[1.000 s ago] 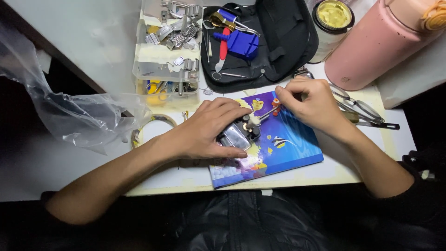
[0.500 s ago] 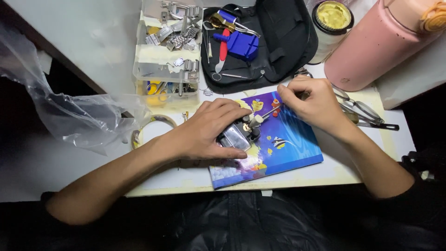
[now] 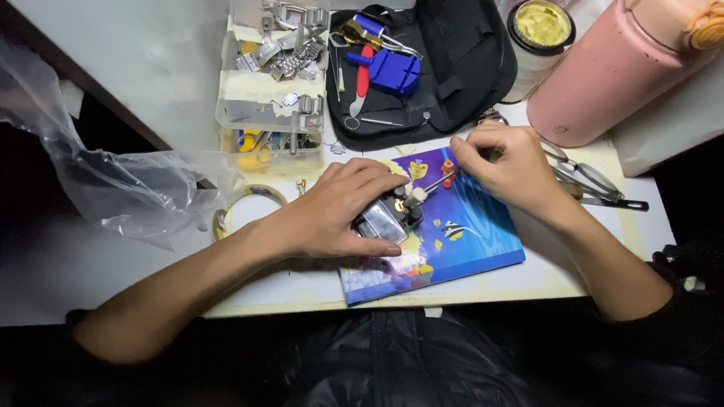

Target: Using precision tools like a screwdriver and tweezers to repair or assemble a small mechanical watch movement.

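Left hand [image 3: 332,215] lies flat over a small metal watch-holder block [image 3: 383,220], grip clamped on it, thumb along the near edge, fingers curled over the far side; block sits on a blue book with fish pictures [image 3: 467,234], on the surface [image 3: 151,68]; right hand [image 3: 513,169] just right of the block, grip pinched together on a thin metal tool [image 3: 437,181]; tool tip points left toward the top of the block, near touching, exact contact too small to tell; beyond the left grip a clear compartment box [image 3: 264,120] with metal links and small parts; beyond both grips an open black tool pouch [image 3: 452,68] holding a blue tool and a red-handled one; beyond the right grip a jar with yellow lid [image 3: 539,26] and a pink flask [image 3: 618,68]; glasses [image 3: 581,169] lie behind the right hand, partly hidden; left of the left wrist a tape roll [image 3: 249,207]; further left a crumpled clear plastic bag [image 3: 98,173].
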